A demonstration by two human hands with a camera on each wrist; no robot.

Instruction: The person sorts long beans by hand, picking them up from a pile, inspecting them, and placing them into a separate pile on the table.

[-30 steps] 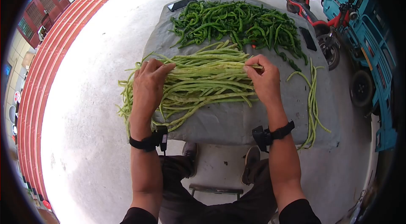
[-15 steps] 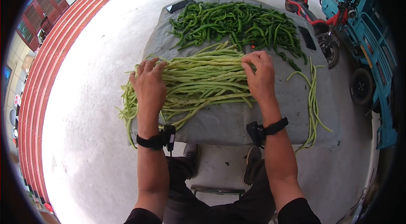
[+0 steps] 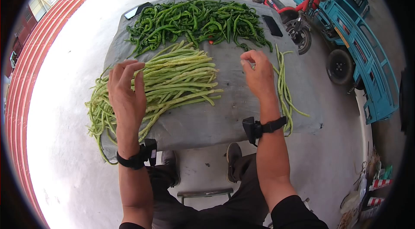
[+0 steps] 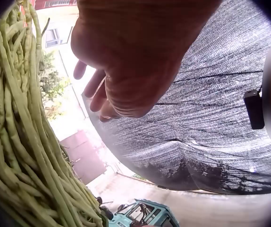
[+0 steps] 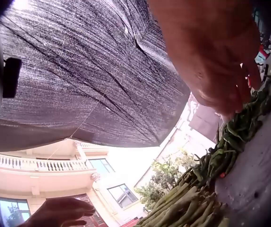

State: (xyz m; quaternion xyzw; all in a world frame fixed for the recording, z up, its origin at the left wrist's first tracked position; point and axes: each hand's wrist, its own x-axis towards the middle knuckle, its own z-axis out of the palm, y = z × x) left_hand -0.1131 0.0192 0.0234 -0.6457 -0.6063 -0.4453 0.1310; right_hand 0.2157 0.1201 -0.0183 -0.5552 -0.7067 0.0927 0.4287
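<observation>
A thick bundle of long green beans (image 3: 181, 71) lies sideways on a grey cloth (image 3: 242, 112). Over its left part is my left hand (image 3: 126, 95), fingers loosely bent and thumb apart, with nothing visible in its grasp. In the left wrist view the beans (image 4: 17, 127) run beside that hand (image 4: 135, 56). My right hand (image 3: 260, 75) hovers over the cloth, right of the bundle's cut-looking ends, its fingers loosely curled and holding nothing visible. Just to its right lies a small group of loose long beans (image 3: 283, 86).
Behind the bundle spreads a heap of green chili peppers (image 3: 194, 21), with one small red piece (image 3: 210, 42) at its front. Phones lie at the back left (image 3: 137, 10) and the right (image 3: 272, 25). Beyond the cloth stand a red two-wheeler (image 3: 281, 6) and a blue cargo vehicle (image 3: 359, 56).
My right hand has left the bundle's right end and moved right, toward the loose beans. The left hand has stayed at the bundle's left part, lifting its fingers. The head view has turned right.
</observation>
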